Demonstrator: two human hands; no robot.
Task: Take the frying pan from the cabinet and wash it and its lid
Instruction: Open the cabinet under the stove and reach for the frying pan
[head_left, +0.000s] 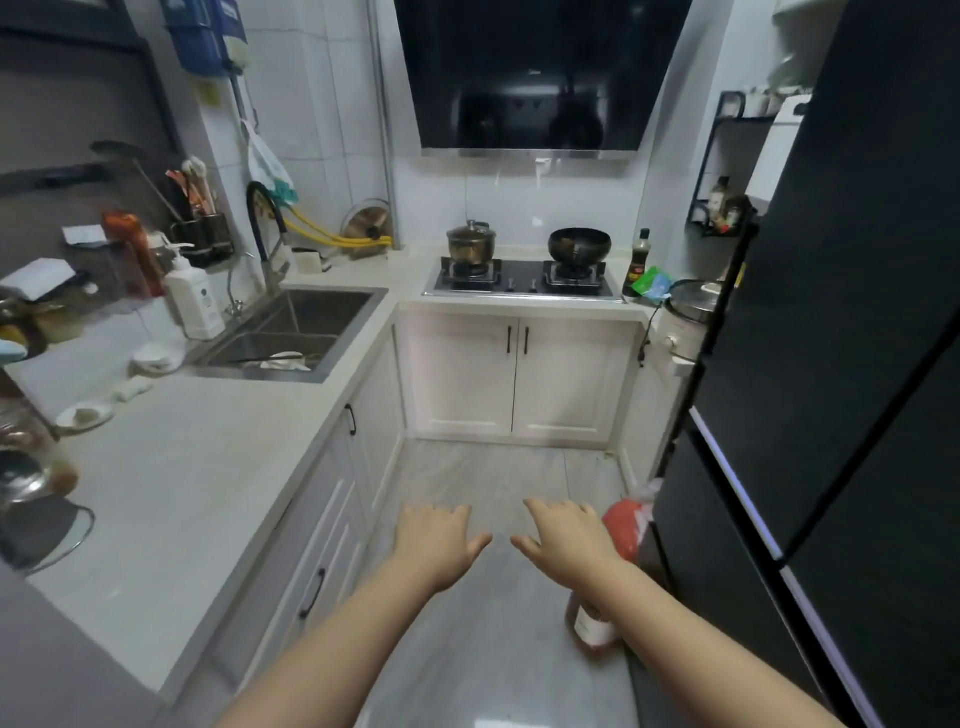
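My left hand (436, 540) and my right hand (563, 538) are stretched out side by side over the grey floor, palms down, fingers relaxed, holding nothing. Ahead, below the stove, stands a white two-door cabinet (517, 379) with both doors closed. More closed cabinet doors and drawers (332, 519) run under the left counter. A steel double sink (291, 332) with a black faucet (267, 234) sits in the left counter. No frying pan shows outside the cabinets. A round lid (366, 223) leans against the wall behind the sink.
A gas stove (522, 278) carries a steel pot (470, 241) and a black wok (579, 244). A dark fridge (841, 364) fills the right side. A red bag (626, 525) and a bottle (592, 623) stand on the floor. Soap dispenser (195, 299) beside the sink.
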